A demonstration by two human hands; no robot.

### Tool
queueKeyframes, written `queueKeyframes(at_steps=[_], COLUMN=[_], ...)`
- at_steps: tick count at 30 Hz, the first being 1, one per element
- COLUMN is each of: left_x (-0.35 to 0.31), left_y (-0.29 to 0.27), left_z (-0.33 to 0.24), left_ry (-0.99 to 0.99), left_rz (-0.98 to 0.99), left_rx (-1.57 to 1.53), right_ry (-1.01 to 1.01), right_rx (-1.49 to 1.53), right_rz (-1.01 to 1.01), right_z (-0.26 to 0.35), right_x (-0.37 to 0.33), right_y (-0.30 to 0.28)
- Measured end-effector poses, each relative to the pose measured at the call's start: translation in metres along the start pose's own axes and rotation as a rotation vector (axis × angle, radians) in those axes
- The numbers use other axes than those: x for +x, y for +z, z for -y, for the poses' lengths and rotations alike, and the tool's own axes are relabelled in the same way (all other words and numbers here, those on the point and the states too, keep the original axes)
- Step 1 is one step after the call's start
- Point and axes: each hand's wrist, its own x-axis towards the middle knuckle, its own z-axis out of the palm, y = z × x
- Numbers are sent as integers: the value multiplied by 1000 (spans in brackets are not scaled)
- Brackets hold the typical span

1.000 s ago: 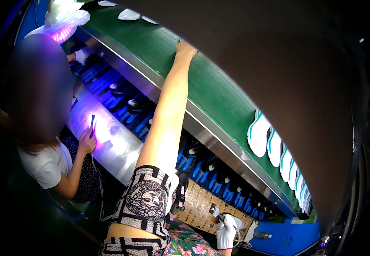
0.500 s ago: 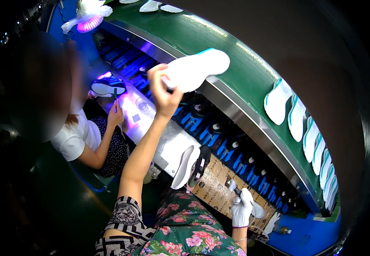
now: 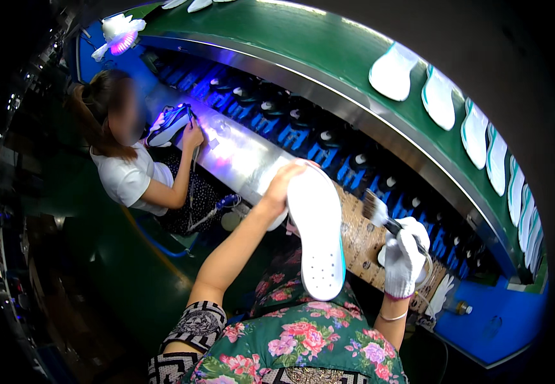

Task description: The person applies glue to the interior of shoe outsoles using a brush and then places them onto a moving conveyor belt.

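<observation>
My bare left hand (image 3: 280,189) grips a white shoe sole (image 3: 317,230) by its upper end and side. The sole hangs lengthwise above my lap, with a teal edge and small holes toward its lower end. In a white knit glove, my right hand (image 3: 404,259) is closed around the dark handle of a brush (image 3: 377,210). The bristles point up and left, apart from the sole. Below them lies a bench covering of patterned brown sheet (image 3: 362,240). Behind my left hand, another white sole (image 3: 278,222) is mostly hidden.
Several white soles (image 3: 439,99) lie along the green conveyor (image 3: 316,54). Under its metal edge stands a row of dark shoes on blue holders (image 3: 321,153). To the left, a seated co-worker (image 3: 130,176) handles a shoe (image 3: 170,125). A small bottle (image 3: 463,308) and white glove (image 3: 442,294) lie at right.
My left hand has brought the sole from the conveyor's edge down toward me and turned it upright. My right hand has lifted the brush off the bench. The view has shifted.
</observation>
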Motion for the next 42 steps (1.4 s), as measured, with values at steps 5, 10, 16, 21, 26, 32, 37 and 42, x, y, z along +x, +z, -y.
queueKeyframes(at_steps=[5, 10, 16, 21, 26, 32, 37, 42], left_x=[-22, -98, -104, -96, -99, -99, -91, -83], left_y=[36, 83, 101, 134, 144, 132, 125, 115], left_z=[82, 83, 81, 70, 83, 93, 85, 78], left_ry=[-267, -427, -559, -355, -228, -225, -233, -274], left_rz=[283, 461, 405, 339, 261, 302, 139, 173], left_rx=[-517, -714, -1098, -819, -420, -203, -239, -230], right_ry=[-19, 8, 15, -408, -683, -765, -562, -569], right_rx=[-140, -175, -286, -658, -1039, -1177, -802, -970], right_rz=[170, 107, 90, 200, 226, 319, 171, 339], right_z=[10, 16, 21, 23, 25, 6, 12, -4], right_x=[-8, -20, -31, -19, -9, -30, -19, -21], right_y=[24, 11, 7, -3, -10, -8, -8, 0])
